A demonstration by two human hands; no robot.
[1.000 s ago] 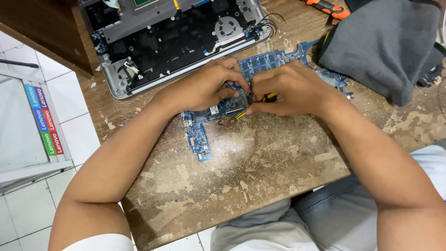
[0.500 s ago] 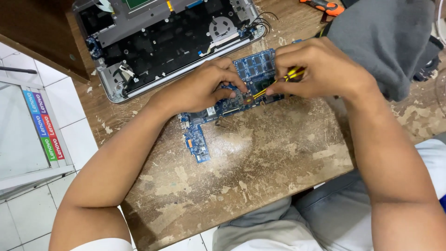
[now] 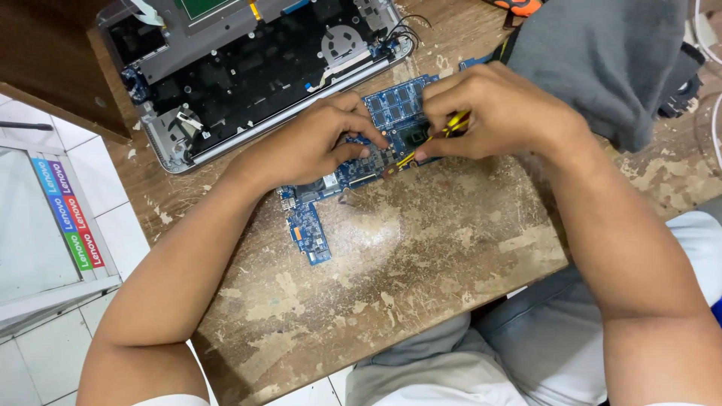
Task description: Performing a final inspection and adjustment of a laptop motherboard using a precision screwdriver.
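Screwdriver (image 3: 444, 129) tip hidden (right hand (image 3: 500, 113))

Bright, even light; soft shadows.

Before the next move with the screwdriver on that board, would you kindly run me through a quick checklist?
1. Left hand steadies the blue board: ok, its fingers rest on it.
2. Right hand grips the yellow screwdriver: ok.
3. Tip seated on a screw: cannot tell, too small to see.
4. Board flat on the table: ok, as far as visible.
5. Open laptop shell apart from the hands: ok, it lies behind the board.
6. Grey cloth off the board: cannot tell, the right hand hides that edge.
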